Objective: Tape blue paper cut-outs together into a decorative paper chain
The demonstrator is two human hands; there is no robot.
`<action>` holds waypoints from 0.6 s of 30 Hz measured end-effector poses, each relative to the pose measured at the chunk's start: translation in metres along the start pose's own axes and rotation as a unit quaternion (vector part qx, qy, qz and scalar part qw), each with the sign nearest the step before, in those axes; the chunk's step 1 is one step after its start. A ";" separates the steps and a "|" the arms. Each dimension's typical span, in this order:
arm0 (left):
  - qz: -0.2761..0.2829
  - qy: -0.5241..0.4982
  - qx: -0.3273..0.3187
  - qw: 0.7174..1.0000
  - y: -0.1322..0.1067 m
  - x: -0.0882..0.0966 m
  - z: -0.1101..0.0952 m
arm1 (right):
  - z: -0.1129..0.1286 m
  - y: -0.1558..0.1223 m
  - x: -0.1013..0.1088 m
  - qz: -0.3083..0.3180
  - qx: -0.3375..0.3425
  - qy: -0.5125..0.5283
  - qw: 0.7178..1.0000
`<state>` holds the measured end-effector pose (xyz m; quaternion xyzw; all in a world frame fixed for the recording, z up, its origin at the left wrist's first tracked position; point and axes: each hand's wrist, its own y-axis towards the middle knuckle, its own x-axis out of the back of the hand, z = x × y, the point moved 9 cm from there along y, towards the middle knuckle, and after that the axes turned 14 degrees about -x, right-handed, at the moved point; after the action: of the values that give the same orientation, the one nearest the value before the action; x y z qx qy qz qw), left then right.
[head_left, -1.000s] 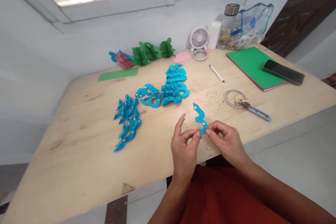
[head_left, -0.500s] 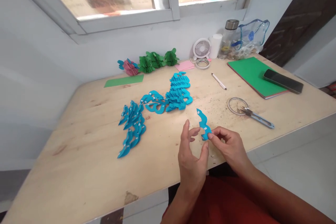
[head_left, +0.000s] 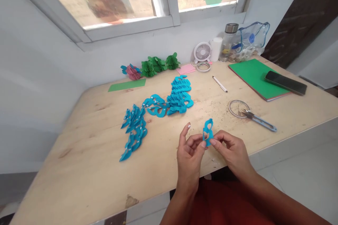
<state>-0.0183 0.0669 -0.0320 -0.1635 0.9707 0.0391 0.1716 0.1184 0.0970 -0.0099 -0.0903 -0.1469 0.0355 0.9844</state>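
Note:
A small blue paper cutout (head_left: 208,132) with scalloped edges and openings stands upright between my hands, above the front of the table. My left hand (head_left: 190,153) pinches its left side between thumb and fingers, the index finger raised with a small white piece on its tip. On the other side, my right hand (head_left: 232,149) grips the cutout's lower edge between thumb and forefinger. Beyond them is a dense stack of folded blue paper cutouts (head_left: 181,95). To its left, more blue cutouts (head_left: 134,130) carry small white pieces along their edges.
Thread snips (head_left: 260,119) lie across a tape ring (head_left: 232,109) at right. Behind are a pen (head_left: 219,84), a green folder (head_left: 256,74) and a phone (head_left: 285,82). Green paper shapes (head_left: 158,65), a small fan (head_left: 202,52) and a bottle (head_left: 227,44) line the wall.
My left hand has closed from an open pose onto the blue cutout. The cutout now shows openings between its layers, and a white piece shows on my left index fingertip.

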 end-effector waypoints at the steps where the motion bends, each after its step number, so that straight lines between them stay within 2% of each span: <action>1: -0.012 -0.004 0.005 1.000 0.000 0.001 0.001 | 0.001 -0.001 0.001 -0.001 0.010 -0.004 1.000; 5: -0.056 0.014 0.007 0.998 0.003 0.007 0.000 | 0.009 -0.006 0.001 0.007 0.056 -0.026 0.998; 8: -0.039 -0.017 0.042 0.998 0.006 0.001 0.001 | 0.012 -0.010 -0.003 0.038 0.079 -0.031 0.996; 11: -0.016 -0.071 0.095 0.993 0.009 -0.007 0.001 | 0.008 -0.012 -0.006 0.070 0.070 -0.021 0.995; 13: -0.021 -0.089 0.110 0.990 0.011 -0.009 0.000 | 0.001 -0.012 -0.007 0.085 0.052 -0.009 0.995; 18: -0.055 -0.088 0.096 0.990 0.013 -0.008 0.000 | -0.014 -0.010 -0.005 0.105 0.015 -0.007 0.994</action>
<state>-0.0158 0.0813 -0.0287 -0.1950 0.9408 -0.0494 0.2728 0.1181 0.0840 -0.0229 -0.0906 -0.1433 0.1410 0.9754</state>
